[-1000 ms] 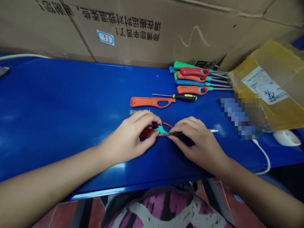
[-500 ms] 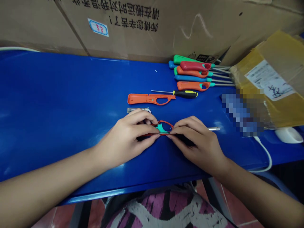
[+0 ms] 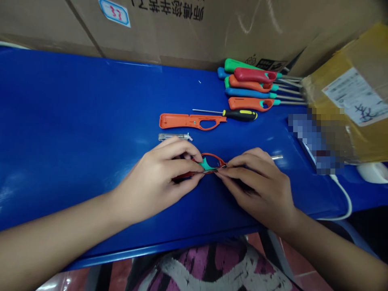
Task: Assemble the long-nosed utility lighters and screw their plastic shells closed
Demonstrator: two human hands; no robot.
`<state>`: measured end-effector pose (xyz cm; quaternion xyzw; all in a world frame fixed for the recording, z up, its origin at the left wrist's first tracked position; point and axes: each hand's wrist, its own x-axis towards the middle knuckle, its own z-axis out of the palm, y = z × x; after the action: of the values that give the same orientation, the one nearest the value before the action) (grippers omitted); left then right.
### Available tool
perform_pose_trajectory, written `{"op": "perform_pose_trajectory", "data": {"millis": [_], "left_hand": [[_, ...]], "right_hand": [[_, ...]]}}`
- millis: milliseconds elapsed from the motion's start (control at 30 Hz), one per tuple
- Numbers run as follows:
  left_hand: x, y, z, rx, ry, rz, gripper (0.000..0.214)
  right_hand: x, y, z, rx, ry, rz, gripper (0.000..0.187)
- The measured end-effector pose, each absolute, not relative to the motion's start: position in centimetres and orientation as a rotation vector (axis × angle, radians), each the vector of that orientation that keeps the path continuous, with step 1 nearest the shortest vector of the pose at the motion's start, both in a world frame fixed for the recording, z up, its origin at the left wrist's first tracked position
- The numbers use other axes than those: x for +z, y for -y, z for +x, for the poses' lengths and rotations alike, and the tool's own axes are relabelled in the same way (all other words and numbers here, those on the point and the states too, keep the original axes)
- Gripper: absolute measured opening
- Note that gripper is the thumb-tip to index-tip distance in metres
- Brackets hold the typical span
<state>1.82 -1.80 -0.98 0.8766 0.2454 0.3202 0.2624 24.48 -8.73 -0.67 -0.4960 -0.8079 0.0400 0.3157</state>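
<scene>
Both my hands grip one red long-nosed lighter (image 3: 212, 157) with a teal trigger, lying on the blue table (image 3: 75, 121). My left hand (image 3: 165, 171) pinches its handle end with closed fingers. My right hand (image 3: 257, 184) is closed over its front part, and the metal nozzle tip (image 3: 277, 157) sticks out past the fingers to the right. Just behind my left hand lies a small clear tube (image 3: 174, 136). Further back rests an orange half-shell of a lighter (image 3: 192, 120).
A black and yellow screwdriver (image 3: 233, 114) lies beside the orange shell. Several coloured lighters (image 3: 254, 87) are stacked at the back right. Cardboard boxes (image 3: 182, 28) line the far edge, a yellow taped parcel (image 3: 354, 93) stands at right, and a white cable (image 3: 341, 194) runs off the front edge.
The view has tilted, so everything sits a little higher in the picture. Both hands stay on the red lighter, with only small finger shifts around the trigger.
</scene>
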Motion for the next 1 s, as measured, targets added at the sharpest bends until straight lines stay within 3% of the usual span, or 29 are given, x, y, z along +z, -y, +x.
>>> {"op": "perform_pose_trajectory", "data": {"millis": [333, 1000], "left_hand": [[-1.18, 2.05, 1.41, 0.824, -0.659, 2.477, 0.011], [-0.86, 1.92, 1.29, 0.776, -0.609, 2.632, 0.014]], "right_hand": [[-0.64, 8.74, 25.04, -0.056, 2.345, -1.229, 0.017], [-0.52, 8.88, 24.80, -0.042, 2.308, -1.248, 0.021]]}}
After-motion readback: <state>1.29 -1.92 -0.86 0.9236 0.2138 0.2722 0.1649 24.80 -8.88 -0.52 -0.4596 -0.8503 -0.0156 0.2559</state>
